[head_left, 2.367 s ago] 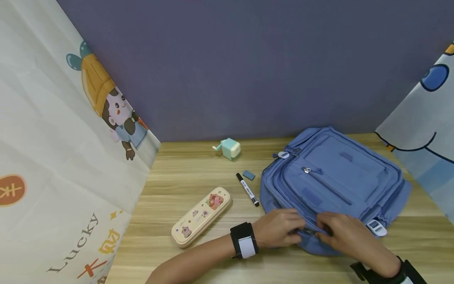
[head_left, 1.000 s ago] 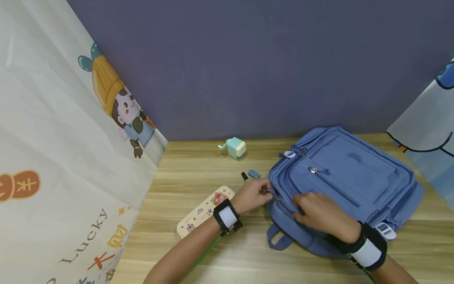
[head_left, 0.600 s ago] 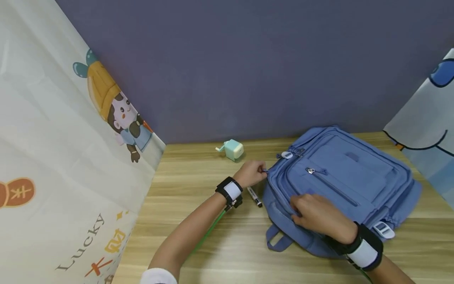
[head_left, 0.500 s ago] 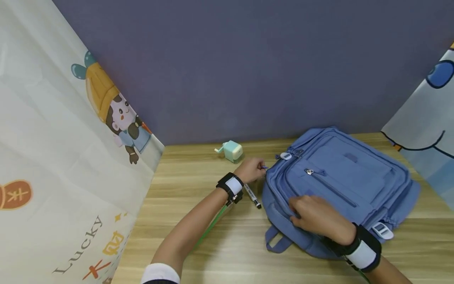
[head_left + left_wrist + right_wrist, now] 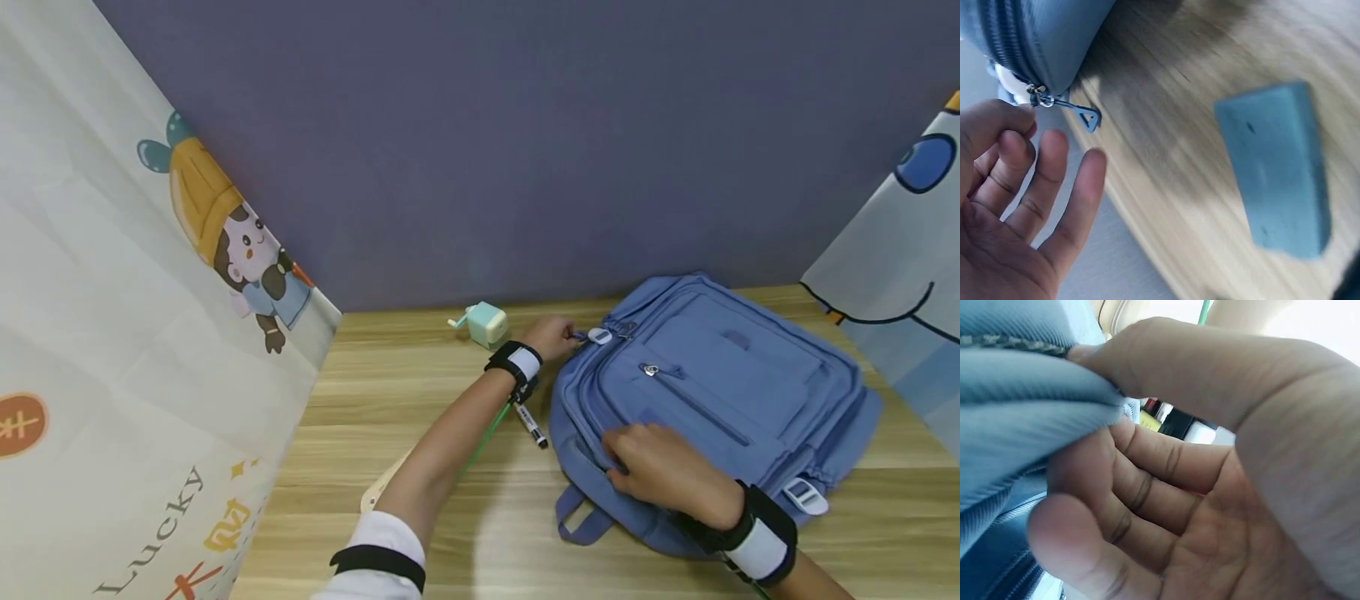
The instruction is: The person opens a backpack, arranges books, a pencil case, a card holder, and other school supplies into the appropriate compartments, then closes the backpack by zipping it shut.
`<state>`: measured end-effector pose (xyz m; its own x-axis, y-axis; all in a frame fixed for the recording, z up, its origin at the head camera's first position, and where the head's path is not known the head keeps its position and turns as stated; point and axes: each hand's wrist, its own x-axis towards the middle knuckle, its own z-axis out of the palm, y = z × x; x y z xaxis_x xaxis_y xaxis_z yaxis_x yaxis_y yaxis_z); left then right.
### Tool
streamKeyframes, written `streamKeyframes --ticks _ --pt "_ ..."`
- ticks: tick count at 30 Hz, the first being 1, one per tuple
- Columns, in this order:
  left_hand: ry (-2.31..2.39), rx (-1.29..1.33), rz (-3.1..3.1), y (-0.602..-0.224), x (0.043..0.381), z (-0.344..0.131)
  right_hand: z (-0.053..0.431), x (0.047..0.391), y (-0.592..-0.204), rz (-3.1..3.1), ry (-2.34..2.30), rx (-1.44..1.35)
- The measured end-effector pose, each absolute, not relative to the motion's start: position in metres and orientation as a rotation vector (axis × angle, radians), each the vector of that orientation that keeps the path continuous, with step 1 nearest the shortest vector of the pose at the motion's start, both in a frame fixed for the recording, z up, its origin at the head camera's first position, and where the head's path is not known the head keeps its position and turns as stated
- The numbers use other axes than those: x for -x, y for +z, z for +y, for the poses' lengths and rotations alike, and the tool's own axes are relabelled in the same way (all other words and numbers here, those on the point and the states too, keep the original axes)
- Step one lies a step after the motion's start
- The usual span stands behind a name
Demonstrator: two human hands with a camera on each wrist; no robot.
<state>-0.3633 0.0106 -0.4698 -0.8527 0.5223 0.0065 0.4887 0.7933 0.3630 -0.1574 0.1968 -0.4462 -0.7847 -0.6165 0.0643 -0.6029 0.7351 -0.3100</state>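
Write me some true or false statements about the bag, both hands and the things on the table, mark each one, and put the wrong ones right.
1. The left hand pinches at the zip of the bag. True.
2. The marker stands upright inside the bag. False: the marker lies on the table.
3. The right hand grips the bag's fabric. True.
4. The crank of the sharpener points toward the bag. False: the crank points away from it.
5. The left arm partly hides the case in the head view. True.
6. The eraser rests on the bag. False: the eraser lies on the table.
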Motion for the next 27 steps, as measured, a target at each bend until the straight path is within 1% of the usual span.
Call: streamKeyframes --ticks 4,12,21,27 --pt "0.505 -0.76 2.917 -0.475 0.372 0.025 0.198 0.156 -0.447 2.869 -0.486 1.026" --pt "0.469 -0.713 3.002 -0.474 0.394 0.048 0.197 0.159 -0.448 2.837 -0.5 1.053" --pt "0.376 -0.626 3.023 -0.473 0.402 0.064 0.196 0.161 -0.449 2.748 -0.529 1.088" --pt "0.327 -0.632 3.005 -0.466 0.411 0.072 0.2 0.167 -0.45 2.736 -0.529 1.12"
